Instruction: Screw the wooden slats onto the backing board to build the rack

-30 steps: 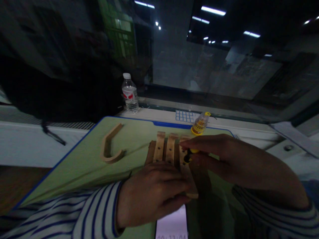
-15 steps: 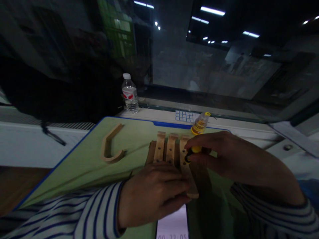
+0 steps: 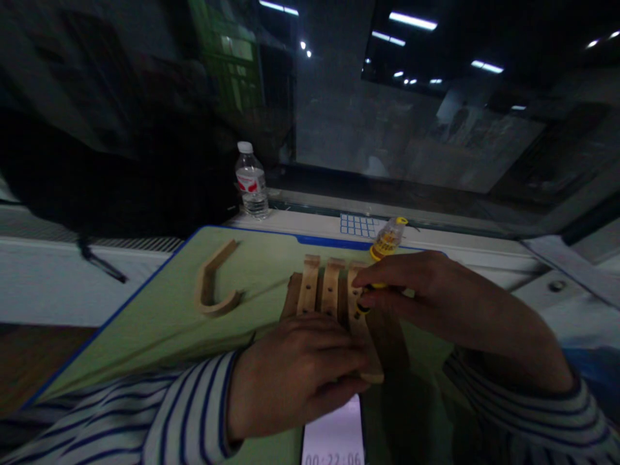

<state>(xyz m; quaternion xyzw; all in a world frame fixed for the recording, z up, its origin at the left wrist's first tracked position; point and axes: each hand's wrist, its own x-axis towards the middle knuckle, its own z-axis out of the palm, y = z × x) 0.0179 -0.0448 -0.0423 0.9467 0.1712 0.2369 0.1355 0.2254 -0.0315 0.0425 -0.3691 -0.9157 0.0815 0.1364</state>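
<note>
Three hooks (image 3: 330, 289) are lying on the board (image 3: 290, 298), the left hand (image 3: 295, 374) partly hiding them, its grip unclear. The right hand (image 3: 429, 290) is pinching a tool (image 3: 363, 309) at the rightmost. A loose hook (image 3: 208, 287) is lying left of the board, a bottle (image 3: 386, 241) standing behind, a phone (image 3: 334, 434) lying in front.

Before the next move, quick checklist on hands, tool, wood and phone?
1. Left hand on the wooden strips: ok, lies across part of them.
2. Right hand has the yellow-and-black tool: ok, pinched above the rightmost strip.
3. Tool tip seated: cannot tell, too dark and small.
4. Loose wooden hook away from both hands: ok, lies apart to the left.
5. Phone fully visible: not ok, left hand hides its far end.
</note>
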